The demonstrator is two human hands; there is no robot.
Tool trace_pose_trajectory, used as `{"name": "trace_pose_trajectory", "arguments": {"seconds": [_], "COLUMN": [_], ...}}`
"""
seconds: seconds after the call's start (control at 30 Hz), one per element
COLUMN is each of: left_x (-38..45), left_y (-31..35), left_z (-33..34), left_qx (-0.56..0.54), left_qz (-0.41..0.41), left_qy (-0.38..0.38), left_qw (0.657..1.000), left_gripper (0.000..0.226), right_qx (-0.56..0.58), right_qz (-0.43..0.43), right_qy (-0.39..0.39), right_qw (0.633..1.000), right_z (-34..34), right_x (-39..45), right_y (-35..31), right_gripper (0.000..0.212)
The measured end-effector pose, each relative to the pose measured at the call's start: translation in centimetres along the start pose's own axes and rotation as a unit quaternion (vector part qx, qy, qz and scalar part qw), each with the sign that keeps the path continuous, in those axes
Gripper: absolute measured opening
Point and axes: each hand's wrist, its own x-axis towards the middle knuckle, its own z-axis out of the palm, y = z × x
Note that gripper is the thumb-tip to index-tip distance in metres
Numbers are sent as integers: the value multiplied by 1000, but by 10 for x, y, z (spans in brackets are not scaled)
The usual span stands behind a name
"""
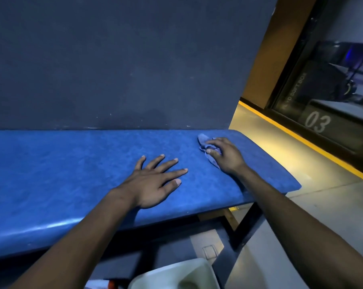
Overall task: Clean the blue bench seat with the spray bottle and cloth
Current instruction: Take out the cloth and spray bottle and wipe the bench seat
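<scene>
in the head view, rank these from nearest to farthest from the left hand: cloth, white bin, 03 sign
From the left hand, flat on the seat:
1. cloth, just to its right under the right hand
2. white bin, below the bench
3. 03 sign, far right on the window

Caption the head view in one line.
Right hand wipes the blue bench with a cloth; left hand rests flat.

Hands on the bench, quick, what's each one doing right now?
Left hand: open, fingers spread flat on the blue bench seat, holding nothing.
Right hand: fingers curled over the blue cloth, gripping it against the seat.
</scene>
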Motion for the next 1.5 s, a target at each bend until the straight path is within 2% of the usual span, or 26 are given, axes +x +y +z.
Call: {"name": "trace_pose_trajectory", "arguments": {"seconds": [0.1, 0.23, 0.3, 0.4, 0.5, 0.57, 0.77, 0.87, 0.97, 1.03, 1.1, 1.2, 1.23, 1.3, 1.43, 1.5], "left_x": [0, -1, -1, 0, 0, 0, -2, -13, -31, -46, -59, -65, -64, -62, -64, -64], "left_y": [-1, 0, 2, 2, 0, -2, 6, 13, -5, -28, -47, -53, -52, -51, -51, -49], "left_z": [0, 1, 1, 0, 0, 0, -3, -7, -15, -22, -25, -23, -23, -23, -22, -22], "left_qx": [-2, -1, -1, 4, 5, 1, 10, 23, 38, 46, 51, 56, 54, 53, 52, 54], "left_qz": [-2, -4, -6, -6, -6, -7, -30, -84, -171, -237, -285, -301, -301, -301, -302, -300], "left_qy": [-2, -2, 1, -4, -3, -3, 12, 20, 15, 21, 33, 44, 45, 47, 52, 49], "left_qw": [1000, 1000, 1000, 1000, 1000, 1000, 999, 996, 984, 970, 956, 951, 951, 951, 950, 951], "left_gripper": [49, 49, 49, 48, 48, 48, 51, 56, 64, 75, 85, 87, 87, 86, 84, 83], "right_qx": [17, 37, 25, -39, -31, -12, 28, 42, 51, 40, 36, 50, 60, 81, 97, 95], "right_qz": [-3, -135, -168, -122, -20, 5, -129, -159, -160, -162, -126, -40, -43, -91, -238, -261], "right_qy": [5, -102, -135, -97, -47, -32, -113, -151, -177, -153, -104, -72, -68, -78, -173, -186], "right_qw": [1000, 985, 976, 987, 998, 999, 985, 975, 970, 974, 986, 995, 995, 989, 951, 942], "right_z": [7, -34, -47, -27, 13, 23, -32, -49, -50, -34, -8, 26, 33, 30, -5, -14], "right_x": [2, -66, -64, -13, 31, 32, -63, -87, -70, -47, -16, 23, 27, 13, -62, -64], "right_y": [-11, -27, -12, 9, 2, -8, -37, -37, -39, -43, -49, -71, -80, -98, -115, -105], "right_gripper": [26, 29, 35, 34, 31, 31, 30, 31, 31, 32, 31, 31, 31, 28, 28, 29]}}
